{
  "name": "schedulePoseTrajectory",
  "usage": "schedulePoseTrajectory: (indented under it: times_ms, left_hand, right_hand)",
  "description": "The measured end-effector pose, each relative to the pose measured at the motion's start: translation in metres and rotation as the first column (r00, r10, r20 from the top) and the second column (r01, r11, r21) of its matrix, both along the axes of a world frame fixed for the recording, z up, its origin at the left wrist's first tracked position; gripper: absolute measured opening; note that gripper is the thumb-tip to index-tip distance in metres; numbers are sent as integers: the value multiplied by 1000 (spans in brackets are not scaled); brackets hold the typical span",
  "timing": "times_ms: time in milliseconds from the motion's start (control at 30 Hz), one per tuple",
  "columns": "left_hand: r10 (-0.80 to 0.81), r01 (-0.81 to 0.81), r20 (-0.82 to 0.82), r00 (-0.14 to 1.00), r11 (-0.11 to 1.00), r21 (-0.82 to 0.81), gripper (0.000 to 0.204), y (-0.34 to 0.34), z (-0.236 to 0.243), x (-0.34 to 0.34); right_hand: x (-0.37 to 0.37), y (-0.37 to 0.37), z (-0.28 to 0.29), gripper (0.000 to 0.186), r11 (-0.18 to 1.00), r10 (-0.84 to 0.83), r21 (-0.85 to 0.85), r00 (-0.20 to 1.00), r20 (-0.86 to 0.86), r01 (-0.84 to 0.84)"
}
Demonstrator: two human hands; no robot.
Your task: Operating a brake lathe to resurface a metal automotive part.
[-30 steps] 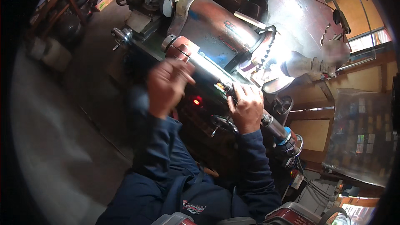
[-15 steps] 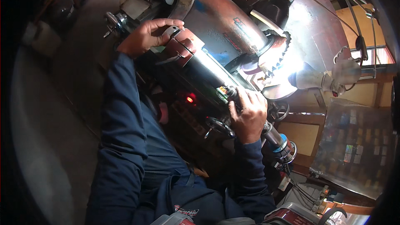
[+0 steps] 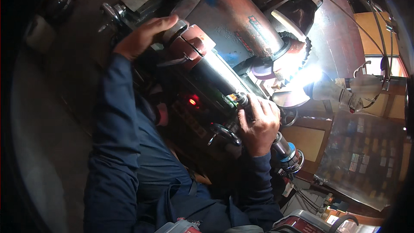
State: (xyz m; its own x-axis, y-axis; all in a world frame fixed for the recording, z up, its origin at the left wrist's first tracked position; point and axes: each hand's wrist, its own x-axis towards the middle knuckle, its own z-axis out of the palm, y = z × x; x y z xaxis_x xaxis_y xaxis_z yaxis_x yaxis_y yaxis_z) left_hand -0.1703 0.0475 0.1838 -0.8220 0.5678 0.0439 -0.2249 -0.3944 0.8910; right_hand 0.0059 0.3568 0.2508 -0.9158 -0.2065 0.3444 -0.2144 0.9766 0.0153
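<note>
My left hand [image 3: 144, 38] is at a knurled metal collar [image 3: 176, 30], its visible fingers lying along the near side and the others hidden. Beside that collar, a split reddish clamp block [image 3: 199, 43] with a small lever surrounds a shiny metal cylinder [image 3: 222, 70]. At the cylinder's lower right end, my right hand [image 3: 261, 123] closes over a dark narrow shaft [image 3: 242, 99]. Its fingertips curl over the top, hiding part of the shaft. Above runs a large worn grey-and-red machine housing [image 3: 241, 21].
A bright work lamp [image 3: 317, 75] shines at the right, near a grinding wheel [image 3: 262, 70]. Close to my right forearm are a black handwheel [image 3: 225, 134] and a blue-ringed cylindrical fitting [image 3: 290, 152]. A small red light [image 3: 192, 102] glows below. A clear plastic sheet [image 3: 358, 159] hangs at right.
My left hand has shifted its hold on the collar, and more knurling shows now. My right hand stays on the shaft. The view has moved slightly.
</note>
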Motion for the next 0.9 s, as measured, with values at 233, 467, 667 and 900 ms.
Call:
schedulePoseTrajectory:
  times_ms: [233, 467, 667, 900]
  left_hand:
    - [40, -167, -322, 946, 911, -377, 39, -18, -19, -22]
    - [108, -205, -309, 945, 930, -304, 44, -2, -11, -13]
    - [192, -274, -203, 960, 783, -558, 47, 4, -13, -26]
    - [5, -24, -68, 998, 961, -276, 43, -7, -6, -18]
  right_hand:
    - [2, -3, -4, 44, 1000, 10, -11, 1000, 0, -10]
    - [-1, -1, 0, 44, 1000, 2, 7, 1000, 6, -2]
    - [-1, -3, -1, 44, 1000, 10, 0, 1000, 3, -10]
    - [0, -4, -1, 42, 1000, 6, -3, 1000, -3, -6]
